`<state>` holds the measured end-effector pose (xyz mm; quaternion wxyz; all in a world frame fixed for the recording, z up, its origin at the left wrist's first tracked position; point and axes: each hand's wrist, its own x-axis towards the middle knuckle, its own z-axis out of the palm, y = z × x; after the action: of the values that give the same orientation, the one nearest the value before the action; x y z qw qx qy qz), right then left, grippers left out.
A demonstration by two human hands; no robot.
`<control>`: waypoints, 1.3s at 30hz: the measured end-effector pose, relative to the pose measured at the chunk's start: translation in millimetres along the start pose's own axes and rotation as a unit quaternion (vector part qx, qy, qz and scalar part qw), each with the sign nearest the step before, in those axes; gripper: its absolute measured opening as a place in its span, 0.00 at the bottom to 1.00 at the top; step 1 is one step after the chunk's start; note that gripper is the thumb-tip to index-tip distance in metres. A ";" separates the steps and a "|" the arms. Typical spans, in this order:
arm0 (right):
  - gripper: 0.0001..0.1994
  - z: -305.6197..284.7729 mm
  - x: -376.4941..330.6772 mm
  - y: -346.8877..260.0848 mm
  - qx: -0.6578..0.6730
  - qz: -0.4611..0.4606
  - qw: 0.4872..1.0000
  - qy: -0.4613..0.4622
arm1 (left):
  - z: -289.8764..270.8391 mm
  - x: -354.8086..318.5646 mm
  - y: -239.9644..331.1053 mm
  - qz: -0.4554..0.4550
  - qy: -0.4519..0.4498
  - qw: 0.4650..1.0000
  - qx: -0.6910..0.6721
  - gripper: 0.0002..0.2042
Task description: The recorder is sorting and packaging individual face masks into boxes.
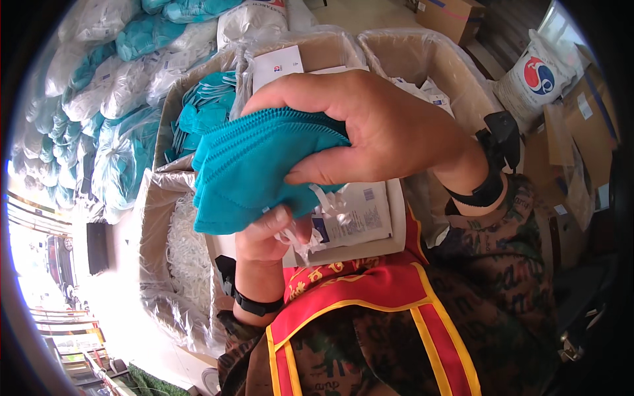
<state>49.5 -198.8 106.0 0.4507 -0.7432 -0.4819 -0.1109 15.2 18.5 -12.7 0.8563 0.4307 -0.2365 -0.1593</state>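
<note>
My right hand [389,125] grips a fanned stack of teal folded face masks [257,165], with the thumb on the near face and the fingers over the top edge. Below the stack, my left hand [264,231] is closed around some small white strips [304,245], its thumb against the masks' lower edge. More white strips hang beneath the right thumb. Under the hands is a shallow white box [395,231] holding flat white printed packets [360,211]. Part of the left hand's fingers is hidden behind the masks.
Plastic-lined cartons surround me: one holds loose teal masks [198,122], another a heap of white strips [188,244], and one at the right [436,56] holds white packets. Bagged masks [125,155] are piled at far left. A white sack [535,79] stands at far right.
</note>
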 end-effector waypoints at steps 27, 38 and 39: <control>0.11 52.7 -83.4 26.0 0.356 0.391 0.847 -0.043 | -35.9 12.6 32.6 0.146 -0.024 0.960 -0.236 0.31; 0.07 60.5 -82.7 32.5 0.099 0.205 0.971 -0.075 | -21.3 14.4 19.2 0.089 -0.199 0.933 -0.287 0.25; 0.07 51.2 -77.6 26.2 0.048 0.192 0.976 -0.089 | -19.4 9.6 23.0 0.090 -0.202 0.942 -0.251 0.24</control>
<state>17.4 -210.2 15.7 0.4542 -0.8064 -0.3727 0.0676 35.4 40.1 -1.4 0.8817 0.1372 -0.3948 -0.2190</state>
